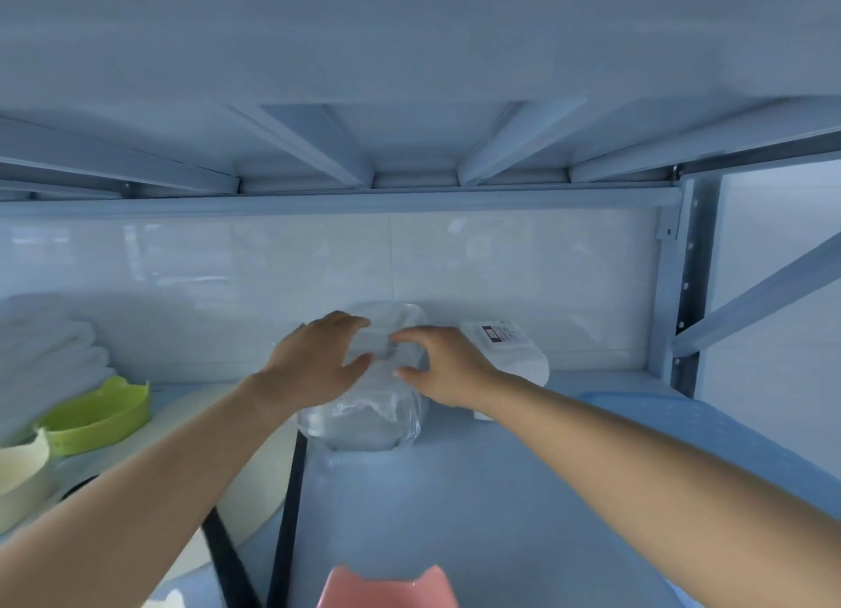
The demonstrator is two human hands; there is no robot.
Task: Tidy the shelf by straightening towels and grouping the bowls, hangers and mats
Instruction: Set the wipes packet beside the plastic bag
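Towels (50, 348), white and folded, stack at far left behind a green bowl (100, 414) and a cream bowl (22, 475). Black hangers (291, 493) lie beside them. At the middle of the shelf (455, 493), the left hand (314, 366) and right hand (441, 366) each curl fingers and thumb round a clear plastic pack (364, 425). A blue mat (710, 430) lies at right.
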